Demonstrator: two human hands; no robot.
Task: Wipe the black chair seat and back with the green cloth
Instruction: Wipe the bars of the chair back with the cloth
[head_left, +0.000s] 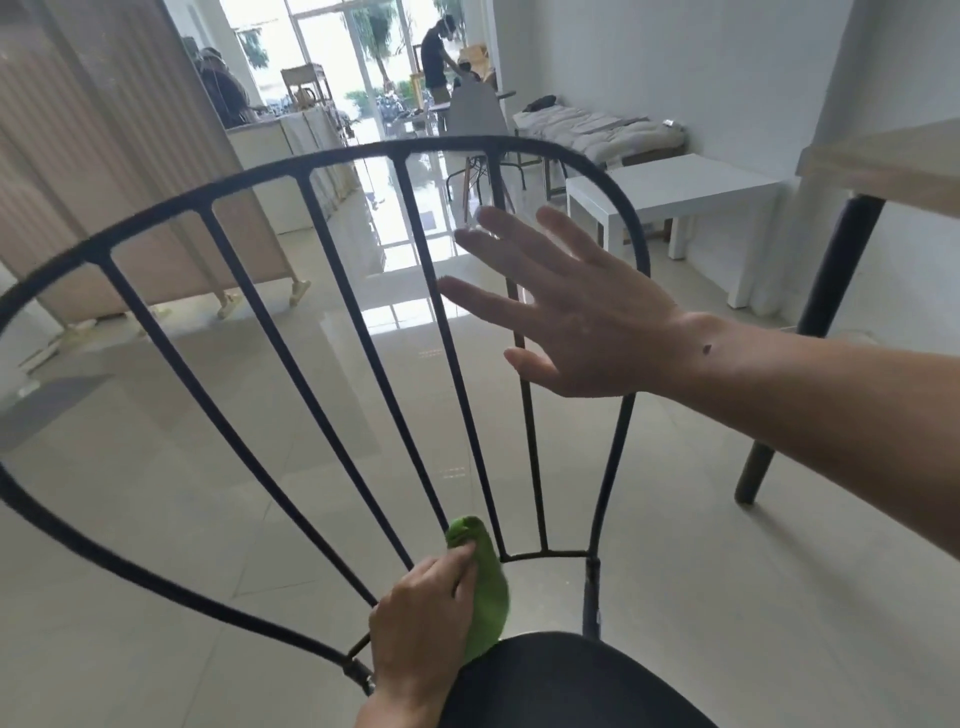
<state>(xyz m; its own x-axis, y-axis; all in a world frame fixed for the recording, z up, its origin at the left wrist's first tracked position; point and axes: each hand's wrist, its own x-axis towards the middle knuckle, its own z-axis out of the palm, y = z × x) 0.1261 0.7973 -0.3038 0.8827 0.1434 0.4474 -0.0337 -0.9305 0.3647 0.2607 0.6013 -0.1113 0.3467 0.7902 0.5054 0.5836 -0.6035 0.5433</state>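
Observation:
The black chair fills the view: a curved metal back (322, 171) with several thin spindles fans out before me, and the round black seat (566, 680) lies at the bottom. My left hand (421, 608) grips the green cloth (485, 587), wrapped around the lower end of a spindle just above the seat. My right hand (566, 312) hovers with fingers spread in front of the right part of the back. I cannot tell whether it touches the frame.
A wooden table with a dark leg (810, 332) stands close on the right. A low white table (675, 192) and a cushioned bench (597, 130) sit beyond it. A beige slatted screen (104, 171) stands left. Two people are far back by the windows.

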